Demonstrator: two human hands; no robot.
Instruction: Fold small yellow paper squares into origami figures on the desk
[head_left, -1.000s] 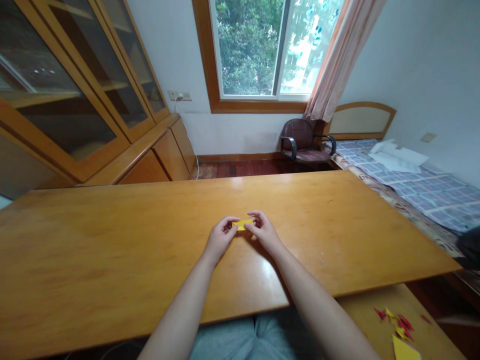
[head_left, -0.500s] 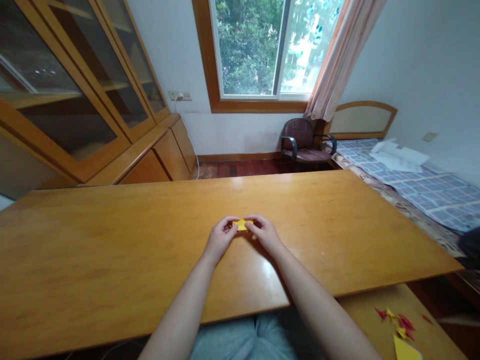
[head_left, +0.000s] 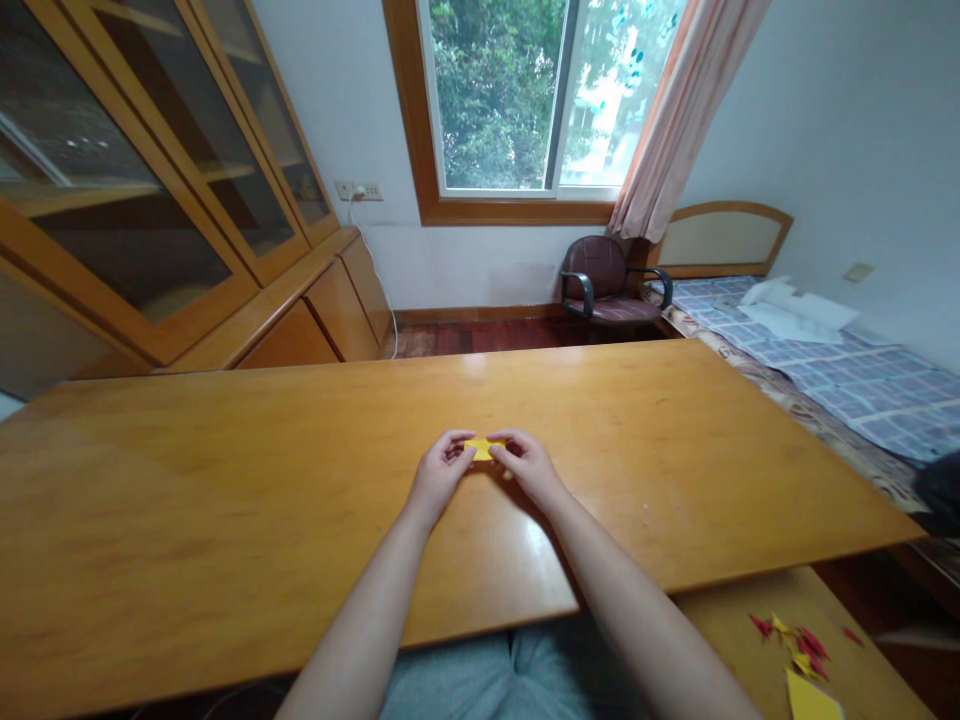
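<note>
A small folded piece of yellow paper [head_left: 482, 447] sits just above the middle of the wooden table [head_left: 225, 480]. My left hand [head_left: 440, 474] pinches its left end and my right hand [head_left: 529, 465] pinches its right end, fingers curled toward each other. Most of the paper is hidden between my fingertips. Both forearms reach in from the near edge of the table.
A lower wooden surface at the bottom right holds several red and yellow paper pieces [head_left: 796, 650]. A glass-door cabinet [head_left: 150, 200] stands to the left, a dark chair [head_left: 607, 285] beneath the window, and a bed [head_left: 840, 380] to the right.
My hands have drawn closer together, and the yellow paper shows shorter between my fingertips than a second ago.
</note>
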